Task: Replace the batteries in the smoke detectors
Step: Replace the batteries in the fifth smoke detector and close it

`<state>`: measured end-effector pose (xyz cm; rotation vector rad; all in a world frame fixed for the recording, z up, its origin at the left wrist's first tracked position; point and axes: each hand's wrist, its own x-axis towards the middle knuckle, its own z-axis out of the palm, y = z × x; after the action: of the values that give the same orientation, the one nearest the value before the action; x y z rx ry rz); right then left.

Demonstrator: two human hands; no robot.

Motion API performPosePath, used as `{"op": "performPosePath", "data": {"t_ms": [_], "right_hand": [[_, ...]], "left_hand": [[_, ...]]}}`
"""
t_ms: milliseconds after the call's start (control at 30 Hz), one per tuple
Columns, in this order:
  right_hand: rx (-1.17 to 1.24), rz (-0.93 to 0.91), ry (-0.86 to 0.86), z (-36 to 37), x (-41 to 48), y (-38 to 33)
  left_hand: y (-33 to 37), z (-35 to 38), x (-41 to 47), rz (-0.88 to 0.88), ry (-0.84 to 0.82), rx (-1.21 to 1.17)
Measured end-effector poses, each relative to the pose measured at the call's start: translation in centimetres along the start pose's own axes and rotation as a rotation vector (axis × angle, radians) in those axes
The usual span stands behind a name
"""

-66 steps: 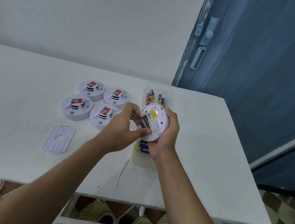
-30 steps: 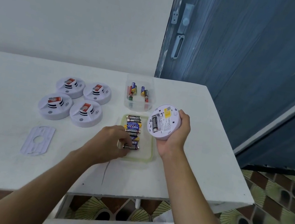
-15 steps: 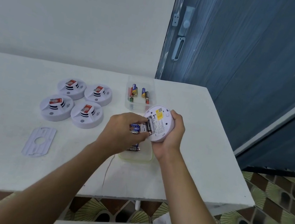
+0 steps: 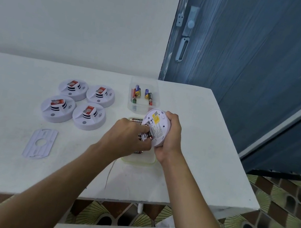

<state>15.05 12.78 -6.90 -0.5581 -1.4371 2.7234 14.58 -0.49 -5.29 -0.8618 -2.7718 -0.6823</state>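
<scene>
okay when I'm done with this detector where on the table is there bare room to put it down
Bare patches: the table right of the two trays out to its right edge, and the near strip between the backplate and the near tray. Crowded: the four detectors far left, and the centre, where the clear battery tub and both hands sit.

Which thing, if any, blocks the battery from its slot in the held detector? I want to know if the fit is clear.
Nothing visible does. The right hand holds the smoke detector back side up, and the left hand presses a battery right at the open compartment. The mounting plate lies apart on the table.
</scene>
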Motion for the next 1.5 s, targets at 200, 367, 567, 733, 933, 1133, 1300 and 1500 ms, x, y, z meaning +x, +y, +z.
{"op": "performPosePath", "data": {"t_ms": [200,367,567,733,933,1133,1300,1500], "right_hand": [[0.033,0.026,0.015,0.2,0.0,0.1],[0.048,0.006,0.027,-0.3,0.4,0.2],[0.103,-0.069,0.068,-0.3,0.6,-0.1],[0.095,-0.137,0.131,0.0,0.5,0.3],[0.090,-0.146,0.155,-0.7,0.2,0.0],[0.118,-0.131,0.166,-1.7,-0.1,-1.0],[0.122,-0.139,0.186,-1.8,-0.2,-1.2],[0.128,-0.127,0.165,-1.5,-0.3,-1.0]], "left_hand": [[-0.3,0.3,0.1,0.051,0.026,-0.002],[-0.5,-0.1,-0.2,0.065,0.076,-0.098],[0.0,0.2,-0.7,0.019,0.020,-0.181],[0.3,0.4,-0.6,-0.299,-0.027,-0.544],[-1.2,0.6,-0.7,-0.374,-0.054,-0.623],[-2.8,0.3,-2.8,-0.141,-0.125,-0.316],[-3.9,1.0,-3.9,-0.046,-0.265,-0.196],[-4.4,1.4,-3.8,0.080,-0.231,-0.163]]}}
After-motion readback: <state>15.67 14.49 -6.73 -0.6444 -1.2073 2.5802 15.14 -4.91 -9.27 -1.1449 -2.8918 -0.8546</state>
